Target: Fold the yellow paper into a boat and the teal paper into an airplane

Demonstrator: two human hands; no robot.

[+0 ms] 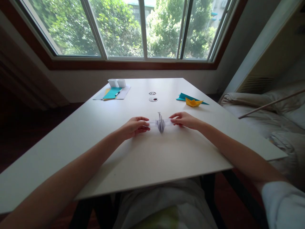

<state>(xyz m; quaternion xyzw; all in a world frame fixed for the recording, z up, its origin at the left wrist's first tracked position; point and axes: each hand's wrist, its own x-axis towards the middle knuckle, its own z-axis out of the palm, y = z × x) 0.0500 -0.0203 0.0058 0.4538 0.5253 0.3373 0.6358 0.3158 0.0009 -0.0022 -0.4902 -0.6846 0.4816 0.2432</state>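
A white folded paper crane is in front of me over the white table, its wings spread to both sides and its neck and tail pointing up. My left hand pinches the tip of the left wing between thumb and fingers. On the other side, my right hand pinches the right wing tip the same way. Whether the crane's underside touches the tabletop, I cannot tell.
At the right stand a yellow paper boat and a teal paper plane. Back left lie coloured paper sheets, a pen and two white containers. Round inserts are mid-table. A sofa is at the right.
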